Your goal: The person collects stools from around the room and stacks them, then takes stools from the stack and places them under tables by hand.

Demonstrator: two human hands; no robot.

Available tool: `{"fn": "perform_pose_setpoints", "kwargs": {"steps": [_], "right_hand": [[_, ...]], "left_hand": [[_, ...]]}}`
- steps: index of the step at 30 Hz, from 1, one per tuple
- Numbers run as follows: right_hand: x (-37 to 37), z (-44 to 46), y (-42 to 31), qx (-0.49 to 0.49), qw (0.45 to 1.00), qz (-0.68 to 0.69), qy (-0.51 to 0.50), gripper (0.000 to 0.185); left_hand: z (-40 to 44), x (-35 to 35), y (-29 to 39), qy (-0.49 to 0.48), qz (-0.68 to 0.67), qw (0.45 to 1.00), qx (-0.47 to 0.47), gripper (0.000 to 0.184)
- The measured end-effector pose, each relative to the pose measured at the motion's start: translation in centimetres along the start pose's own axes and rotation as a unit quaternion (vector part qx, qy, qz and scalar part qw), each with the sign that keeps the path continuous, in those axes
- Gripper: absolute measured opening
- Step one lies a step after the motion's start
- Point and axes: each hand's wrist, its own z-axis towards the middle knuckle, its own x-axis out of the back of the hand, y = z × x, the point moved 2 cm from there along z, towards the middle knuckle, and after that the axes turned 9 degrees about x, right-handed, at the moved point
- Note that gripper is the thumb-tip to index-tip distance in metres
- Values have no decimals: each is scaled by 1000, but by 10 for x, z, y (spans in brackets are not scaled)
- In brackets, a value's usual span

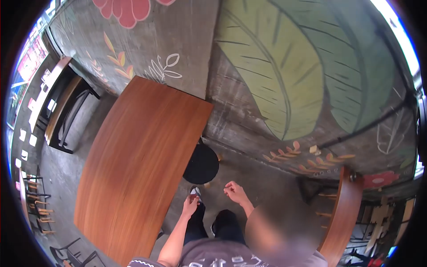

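My left hand (190,206) hangs over my left shoe, close to the right edge of a brown wooden table (142,164). Its fingers are curled, and anything inside them is too small to make out. My right hand (235,192) is held out in front of my body above the grey floor, with its fingers bent inward; whether they hold anything is hidden. A round black stool (201,163) stands beyond both hands, beside the table, and neither hand touches it.
Ahead rises a grey wall with painted leaves (284,66). Another wooden table (344,213) is at the right. A bench (66,111) and several chairs stand at the left. A blurred round area covers the lower right of my body.
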Motion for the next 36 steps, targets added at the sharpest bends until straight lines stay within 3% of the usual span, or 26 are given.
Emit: {"fn": "perform_pose_setpoints", "kwargs": {"steps": [1, 3, 5, 6, 8, 10, 11, 12, 13, 15, 17, 19, 21, 22, 24, 25, 27, 30, 32, 36], "right_hand": [[-9, 32, 18, -5, 1000, -3, -4, 24], [-27, 89, 55, 25, 985, -171, 21, 28], [-49, 164, 103, 97, 971, -214, 48, 40], [-57, 196, 110, 130, 963, -223, 72, 45], [-73, 267, 125, 148, 950, -256, 101, 65], [-96, 326, 158, 135, 928, -322, 131, 87], [-106, 348, 170, 136, 927, -319, 144, 93], [-116, 363, 180, 126, 934, -310, 126, 95], [-122, 374, 185, 120, 939, -303, 109, 97], [-138, 385, 199, 77, 940, -323, 79, 95], [-140, 381, 179, 22, 933, -356, 49, 90], [-137, 380, 177, -11, 934, -355, 40, 83], [-131, 382, 186, -48, 947, -314, 36, 79], [-127, 375, 190, -43, 951, -303, 40, 79], [-114, 349, 198, -25, 956, -285, 62, 81], [-104, 329, 198, -25, 957, -278, 79, 82], [-83, 281, 200, -17, 956, -262, 134, 82], [-56, 201, 194, -77, 948, -239, 197, 78], [-43, 139, 187, -107, 945, -200, 236, 76], [-17, 20, 171, -196, 932, -135, 274, 75]], "left_hand": [[40, 4, -24, 22, 2, 1000, 14, 33], [114, 4, -65, 64, -10, 996, 63, 35], [206, 16, -125, 262, 2, 965, 12, 37], [181, 14, -64, 247, 49, 967, 26, 52], [212, 9, -50, 355, -2, 935, 2, 49], [311, 48, -132, 183, -123, 975, 16, 53], [283, 35, -102, 187, -113, 975, 34, 53], [257, 21, -52, 251, -74, 963, 69, 55], [296, 31, -80, 248, -219, 936, 121, 56], [273, 22, -56, 199, -217, 949, 112, 53], [302, 34, -93, 206, -286, 923, 157, 52], [298, 40, -117, 171, -137, 973, 70, 51], [295, 39, -112, 131, -139, 981, 41, 52], [296, 24, -102, 243, -259, 930, 98, 55], [281, 25, -78, 218, -117, 963, 104, 55], [278, 24, -92, 216, -94, 970, 52, 54], [246, 15, -72, 136, -135, 980, 54, 64], [203, 1, -53, 118, -34, 992, 16, 64], [184, 0, -61, 118, 65, 989, 59, 73], [129, -24, -59, 75, 245, 965, 47, 97]]}}
